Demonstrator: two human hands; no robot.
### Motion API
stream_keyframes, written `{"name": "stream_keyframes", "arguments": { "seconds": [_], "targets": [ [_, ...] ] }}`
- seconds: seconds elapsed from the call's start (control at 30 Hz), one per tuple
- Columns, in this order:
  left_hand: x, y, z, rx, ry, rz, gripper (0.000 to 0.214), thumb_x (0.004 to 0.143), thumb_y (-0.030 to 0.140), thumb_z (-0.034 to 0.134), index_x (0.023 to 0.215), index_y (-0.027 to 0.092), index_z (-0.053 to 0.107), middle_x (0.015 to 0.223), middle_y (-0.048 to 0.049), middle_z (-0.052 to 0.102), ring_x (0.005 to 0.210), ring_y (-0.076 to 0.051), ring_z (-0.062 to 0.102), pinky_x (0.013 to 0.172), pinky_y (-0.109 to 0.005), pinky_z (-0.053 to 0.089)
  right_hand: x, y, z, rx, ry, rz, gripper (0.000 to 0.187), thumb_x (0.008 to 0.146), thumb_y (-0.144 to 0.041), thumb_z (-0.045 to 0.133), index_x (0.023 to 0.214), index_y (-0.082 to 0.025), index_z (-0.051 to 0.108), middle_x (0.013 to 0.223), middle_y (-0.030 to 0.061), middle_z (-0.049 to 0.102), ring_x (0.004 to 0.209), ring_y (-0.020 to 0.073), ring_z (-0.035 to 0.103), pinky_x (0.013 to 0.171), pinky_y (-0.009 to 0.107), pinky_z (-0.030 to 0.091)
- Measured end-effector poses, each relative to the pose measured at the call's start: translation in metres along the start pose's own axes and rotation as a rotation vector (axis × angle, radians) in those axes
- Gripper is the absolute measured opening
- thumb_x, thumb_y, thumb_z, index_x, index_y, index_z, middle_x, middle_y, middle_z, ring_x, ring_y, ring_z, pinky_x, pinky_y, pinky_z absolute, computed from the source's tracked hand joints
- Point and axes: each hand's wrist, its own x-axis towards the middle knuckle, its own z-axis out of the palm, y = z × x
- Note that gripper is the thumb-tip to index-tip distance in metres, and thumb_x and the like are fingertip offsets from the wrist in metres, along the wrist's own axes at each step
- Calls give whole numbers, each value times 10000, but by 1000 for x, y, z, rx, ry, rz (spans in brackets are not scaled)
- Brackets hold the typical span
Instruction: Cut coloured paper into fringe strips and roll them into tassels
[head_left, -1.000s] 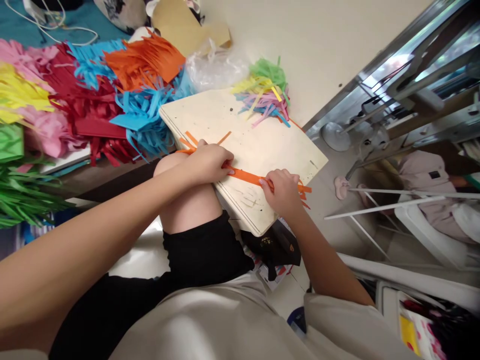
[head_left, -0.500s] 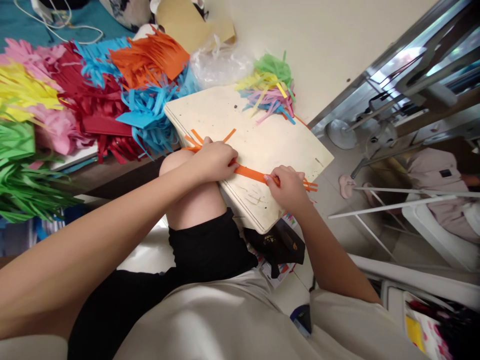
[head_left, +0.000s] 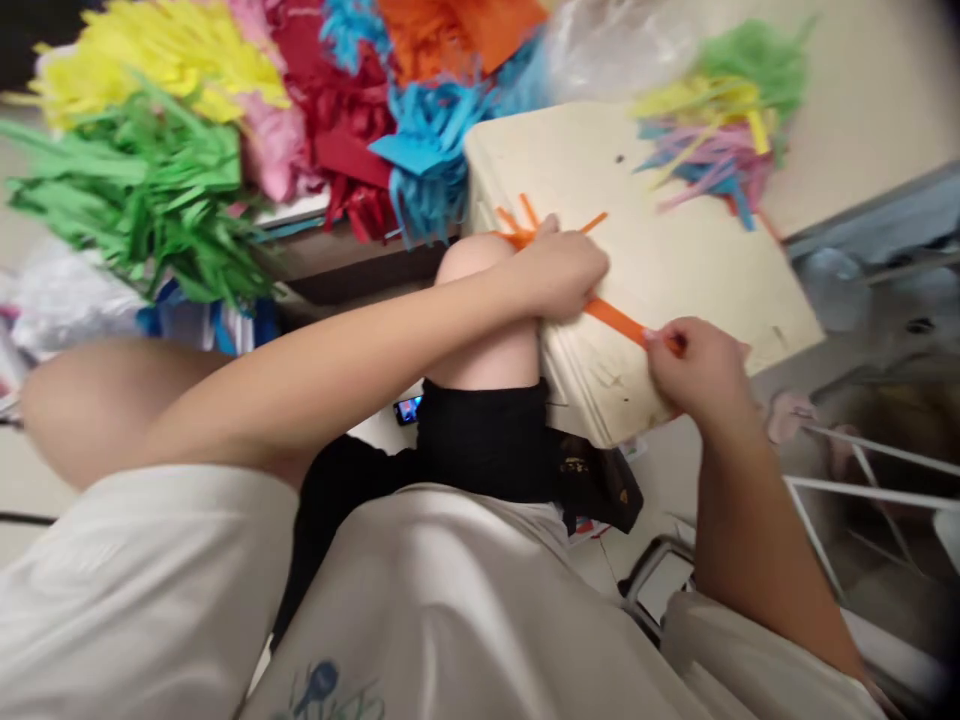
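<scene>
An orange paper strip (head_left: 619,321) runs between my two hands, across a cream board (head_left: 720,270) by my knee. My left hand (head_left: 568,272) is closed on one end, and thin fringe ends (head_left: 525,222) of the same orange stick out beyond it. At the other end, my right hand (head_left: 697,365) grips the strip between thumb and fingers. Part of the strip is hidden in each hand. Toward the board's far right edge lies a bundle of green, yellow, pink and blue strips (head_left: 712,140).
Fringed paper in green (head_left: 142,190), yellow (head_left: 165,60), dark red (head_left: 337,110), blue (head_left: 439,125) and orange (head_left: 457,35) is heaped at the left and back. A clear plastic bag (head_left: 622,45) lies behind the board. White metal bars (head_left: 870,490) stand at the right.
The view has swung to the left, so the board, hands and paper heaps appear further right. Both hands still hold the orange strip in much the same way.
</scene>
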Motion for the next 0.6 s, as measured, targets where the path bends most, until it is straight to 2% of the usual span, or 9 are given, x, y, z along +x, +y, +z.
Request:
{"name": "stream_keyframes", "arguments": {
  "seconds": [0.17,0.23,0.27,0.3,0.33,0.4,0.47,0.53,0.6],
  "targets": [
    [4,-3,2,-23,61,68,404,1004,66,559,1297,122,831,1289,-202,810,1368,-359,660,1314,-637,321,15,1,-6,-77,-50,67,181,924,-315,673,788,-226,594,666,70,562,675,204,432,804,422,372],
    [4,-3,-1,33,73,106,380,988,23,495,1148,63,837,1407,-217,782,1473,-382,634,1296,-646,325,21,7,-5,-102,-63,111,155,904,-329,678,801,-229,622,675,80,590,658,210,471,774,424,400],
    [4,-3,-1,85,69,125,387,992,22,432,967,26,819,1482,-224,746,1538,-405,592,1264,-656,332,24,11,-4,-106,-65,130,144,895,-329,675,801,-231,630,683,91,607,656,214,491,767,434,414],
    [6,-2,-2,150,68,141,485,1002,34,334,724,6,730,1522,-224,717,1590,-432,538,1212,-669,346,26,14,-3,-107,-66,143,149,891,-329,671,787,-230,631,691,106,622,659,217,507,768,448,425],
    [9,-2,-1,221,66,171,613,1005,51,203,493,15,539,1493,-218,721,1614,-446,500,1140,-681,371,27,15,-3,-108,-65,155,170,890,-332,669,762,-229,624,695,123,631,665,218,517,772,465,433],
    [21,-3,3,355,8,332,615,944,71,-32,330,89,11,1187,-195,791,1551,-389,553,986,-667,433,28,16,-3,-117,-75,166,241,894,-347,677,702,-224,599,694,155,630,686,219,523,782,495,436],
    [40,-5,13,450,-210,691,535,914,93,-64,435,124,-301,722,-156,685,1306,-246,698,878,-575,480,26,13,-6,-126,-80,166,272,897,-359,693,680,-225,601,673,162,612,696,220,518,781,507,435],
    [63,-7,26,520,-572,1147,664,933,99,94,463,122,-375,450,-115,452,1015,-134,722,818,-458,492,26,12,-9,-149,-81,172,255,897,-357,698,689,-230,623,633,150,584,666,218,504,763,508,438],
    [84,-8,40,649,-805,1380,732,918,65,172,444,119,-383,327,-116,200,829,-80,658,782,-388,484,28,18,-10,-169,-81,123,269,914,-386,689,701,-229,639,605,140,573,615,207,488,722,499,438]
  ]
}}
